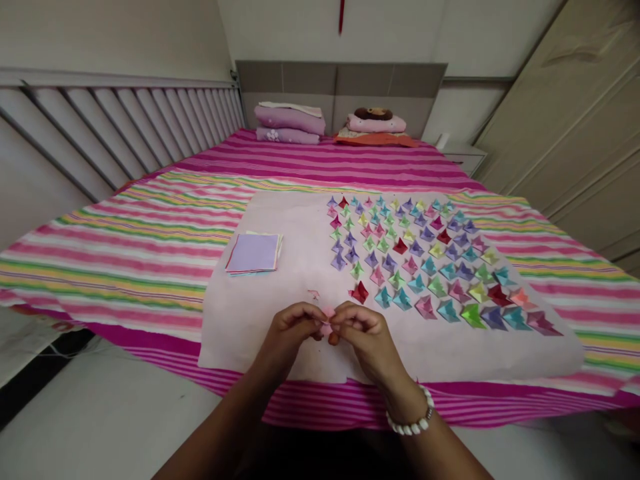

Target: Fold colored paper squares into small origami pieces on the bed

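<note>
Between my hands, over the near edge of a large pale sheet (280,220), is a small piece of pink folded paper (328,320). My left hand (296,328) pinches its left side between thumb and fingers. The fingers of my right hand (361,327) pinch the right side, and that wrist wears a white bead bracelet (413,421). The fingertips nearly meet and hide much of the paper's shape. Just beyond them to the right sits a red folded paper piece (359,292). A stack of square paper sheets (253,252), lilac on top, lies ahead of my left hand.
Several rows of small folded paper pieces (437,287) in many colours cover the sheet's right half. Beneath is a bed with a striped cover (150,233). Folded purple bedding (290,121) and a pink pile (376,125) rest by the headboard (335,83). A slatted rail (125,127) runs along the left.
</note>
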Demonstrator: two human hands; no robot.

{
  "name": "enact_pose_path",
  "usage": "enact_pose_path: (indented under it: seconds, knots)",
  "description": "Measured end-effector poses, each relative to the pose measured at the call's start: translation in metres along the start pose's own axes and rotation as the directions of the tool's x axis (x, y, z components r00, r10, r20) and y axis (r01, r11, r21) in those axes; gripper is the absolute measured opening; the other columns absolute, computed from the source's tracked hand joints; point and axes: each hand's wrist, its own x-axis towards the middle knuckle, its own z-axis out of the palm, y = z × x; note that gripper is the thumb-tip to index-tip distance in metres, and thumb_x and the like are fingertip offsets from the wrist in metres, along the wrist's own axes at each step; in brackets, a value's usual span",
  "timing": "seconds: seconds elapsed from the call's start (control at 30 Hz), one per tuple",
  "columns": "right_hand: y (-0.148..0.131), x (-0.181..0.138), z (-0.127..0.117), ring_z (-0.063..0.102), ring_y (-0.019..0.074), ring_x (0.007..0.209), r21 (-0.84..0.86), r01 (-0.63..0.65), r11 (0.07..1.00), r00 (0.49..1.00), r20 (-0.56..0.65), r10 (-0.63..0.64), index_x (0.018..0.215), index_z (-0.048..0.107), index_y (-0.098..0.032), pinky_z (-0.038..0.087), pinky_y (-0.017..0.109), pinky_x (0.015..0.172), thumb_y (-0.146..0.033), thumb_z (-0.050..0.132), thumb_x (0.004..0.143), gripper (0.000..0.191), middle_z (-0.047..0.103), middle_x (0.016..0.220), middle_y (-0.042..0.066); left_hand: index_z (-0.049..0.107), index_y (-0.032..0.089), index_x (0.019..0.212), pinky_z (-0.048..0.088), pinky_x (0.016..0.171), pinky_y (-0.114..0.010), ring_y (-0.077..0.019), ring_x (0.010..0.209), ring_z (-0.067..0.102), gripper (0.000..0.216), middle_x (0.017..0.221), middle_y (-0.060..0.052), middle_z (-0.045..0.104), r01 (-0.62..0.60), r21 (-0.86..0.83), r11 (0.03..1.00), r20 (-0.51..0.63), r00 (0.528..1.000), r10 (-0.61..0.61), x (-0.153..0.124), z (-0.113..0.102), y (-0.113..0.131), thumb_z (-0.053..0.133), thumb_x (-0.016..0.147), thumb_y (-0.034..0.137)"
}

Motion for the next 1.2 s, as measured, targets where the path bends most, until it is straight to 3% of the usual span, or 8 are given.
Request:
enact_pose_path:
  seconds: [0.23, 0.43, 0.53, 0.67, 0.93, 1.07, 1.2]
  knots:
    - [-0.006, -0.001, 0.003, 0.063, 0.0118, 0.058, -0.131, 0.078, 0.988, 0.996, 0.046, -0.073, 0.073, 0.072, -0.021, 0.051, 0.025, 0.056, -0.021, 0.072, 0.072, 0.001, 0.062, 0.078, 0.001, 0.067, 0.015, 0.072, 0.043, 0.064, -0.023, -0.0102, 0.064, 0.057, 0.007, 0.065, 0.001, 0.066, -0.03, 0.057, 0.998, 0.009, 1.0, 0.029, 0.0, -0.001, 0.002, 0.064, 0.076, 0.021]
    - [-0.007, -0.002, 0.004, 0.062, 0.014, 0.065, -0.19, 0.128, 0.974, 0.99, 0.087, -0.113, 0.076, 0.071, -0.02, 0.05, 0.028, 0.06, -0.026, 0.069, 0.078, 0.007, 0.064, 0.081, 0.004, 0.061, 0.015, 0.073, 0.044, 0.062, -0.021, -0.0094, 0.063, 0.059, 0.017, 0.065, 0.002, 0.065, -0.035, 0.073, 0.997, -0.02, 0.999, 0.036, 0.001, 0.002, 0.003, 0.075, 0.07, 0.025]
    - [-0.005, -0.002, 0.005, 0.06, 0.0141, 0.068, -0.204, 0.093, 0.974, 0.996, 0.014, -0.092, 0.077, 0.069, -0.02, 0.049, 0.027, 0.063, -0.027, 0.075, 0.073, 0.01, 0.065, 0.078, 0.002, 0.059, 0.015, 0.075, 0.045, 0.063, -0.02, -0.0083, 0.064, 0.059, 0.019, 0.066, 0.003, 0.064, -0.06, 0.068, 0.996, -0.037, 0.997, 0.063, 0.002, 0.001, 0.001, 0.076, 0.068, 0.024]
    - [0.0, 0.0, 0.006, 0.059, 0.0117, 0.065, -0.084, -0.027, 0.996, 0.996, -0.086, 0.02, 0.078, 0.063, -0.021, 0.047, 0.024, 0.062, -0.026, 0.081, 0.066, 0.022, 0.065, 0.071, -0.002, 0.057, 0.015, 0.081, 0.046, 0.062, -0.02, -0.0082, 0.063, 0.06, 0.028, 0.066, 0.004, 0.065, -0.043, 0.061, 0.997, -0.102, 0.994, 0.049, 0.003, 0.0, 0.0, 0.078, 0.063, 0.02]
    - [0.003, 0.004, 0.002, 0.057, 0.0107, 0.058, -0.11, -0.038, 0.993, 0.989, -0.144, 0.022, 0.096, 0.06, -0.02, 0.043, 0.023, 0.057, -0.024, 0.081, 0.064, 0.039, 0.063, 0.063, -0.005, 0.055, 0.016, 0.095, 0.048, 0.063, -0.022, -0.0108, 0.061, 0.064, 0.034, 0.062, 0.003, 0.069, -0.039, 0.091, 0.995, -0.088, 0.995, 0.047, 0.004, -0.002, 0.002, 0.075, 0.068, 0.02]
    - [0.001, 0.005, 0.0, 0.059, 0.0121, 0.062, -0.126, -0.029, 0.992, 0.987, -0.158, 0.009, 0.104, 0.058, -0.02, 0.043, 0.024, 0.059, -0.026, 0.081, 0.065, 0.047, 0.065, 0.066, -0.004, 0.055, 0.019, 0.084, 0.048, 0.065, -0.023, -0.0113, 0.065, 0.064, 0.019, 0.066, 0.003, 0.069, -0.138, 0.167, 0.976, -0.085, 0.985, 0.153, 0.004, -0.004, -0.001, 0.07, 0.074, 0.021]
    - [0.0, 0.006, 0.0, 0.062, 0.0135, 0.062, -0.123, -0.026, 0.992, 0.983, -0.181, 0.003, 0.102, 0.055, -0.02, 0.046, 0.026, 0.062, -0.028, 0.082, 0.064, 0.048, 0.067, 0.065, -0.004, 0.066, 0.018, 0.078, 0.049, 0.07, -0.024, -0.0127, 0.075, 0.064, 0.003, 0.079, -0.001, 0.071, -0.321, 0.445, 0.836, 0.042, 0.94, 0.339, 0.002, -0.005, 0.001, 0.068, 0.077, 0.018]
